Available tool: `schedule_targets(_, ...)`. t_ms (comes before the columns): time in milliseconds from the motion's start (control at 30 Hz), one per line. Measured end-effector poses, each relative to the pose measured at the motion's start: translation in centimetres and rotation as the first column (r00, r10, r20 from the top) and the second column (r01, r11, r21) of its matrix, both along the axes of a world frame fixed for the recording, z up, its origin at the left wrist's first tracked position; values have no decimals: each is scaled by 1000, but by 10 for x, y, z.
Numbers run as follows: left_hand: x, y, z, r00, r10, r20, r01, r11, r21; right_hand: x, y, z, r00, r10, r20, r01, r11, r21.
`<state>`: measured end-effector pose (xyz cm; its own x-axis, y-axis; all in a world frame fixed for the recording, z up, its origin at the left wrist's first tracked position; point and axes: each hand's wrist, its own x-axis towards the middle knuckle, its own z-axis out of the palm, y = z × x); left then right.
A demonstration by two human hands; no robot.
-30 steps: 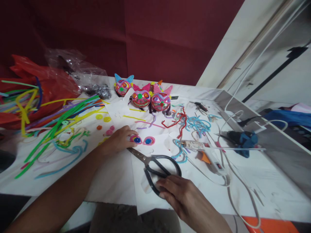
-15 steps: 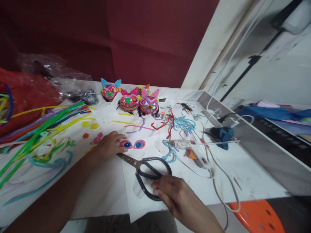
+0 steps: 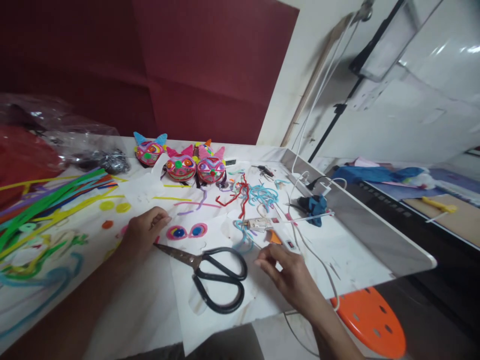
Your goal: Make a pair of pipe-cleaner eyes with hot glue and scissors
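Observation:
A pair of black-handled scissors [image 3: 195, 262] lies on the white paper, held by neither hand. Just beyond the blades sit two pink oval eye pieces [image 3: 186, 231] with blue centres, side by side. My left hand [image 3: 144, 227] is left of them, fingers bent and apart, near the scissor tips and not on the pieces. To the right of the scissor handles hovers my right hand [image 3: 287, 272], its fingers loosely curled with nothing visible in them. A glue gun [image 3: 279, 232] with a glue stick in its back lies just past that hand.
Several colourful cat-like heads [image 3: 180, 167] stand at the back. Pipe cleaners [image 3: 56, 200] spread over the left side; blue and red scraps [image 3: 262, 195] lie mid-table. Cables [image 3: 318, 255] cross the right side beside a raised edge [image 3: 360, 220]. An orange stool [image 3: 371, 320] is below.
My right hand has let go of the scissors and moved right, towards the glue gun. My left hand has come off the eye pieces. The view has turned right.

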<state>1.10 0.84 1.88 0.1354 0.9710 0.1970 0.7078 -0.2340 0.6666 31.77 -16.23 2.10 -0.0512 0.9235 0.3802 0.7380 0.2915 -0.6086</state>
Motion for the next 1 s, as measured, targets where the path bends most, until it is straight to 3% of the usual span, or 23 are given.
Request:
schedule_targets(167,1,0,-1,1000,-12,1,12,999,34,10,42,15,998,-34,55,35,999,-18)
schedule_targets(333,-2,2,-5,999,-29,-21,30,997,67,0,129,29,926,-97,366,127,990,-60)
schedule_targets(467,-4,8,-17,995,-88,-51,93,990,108,-8,196,26,892,-61,447,99,993,-62)
schedule_targets(567,-5,10,-25,991,-123,-51,130,975,178,-12,228,16,853,-12,522,79,991,-106)
schedule_targets(767,-6,10,-28,984,-171,-50,178,961,212,-15,258,-4,763,23,646,102,983,-155)
schedule_targets(1000,-5,10,-34,983,-174,-53,181,959,219,-20,259,-10,696,28,717,71,992,-108)
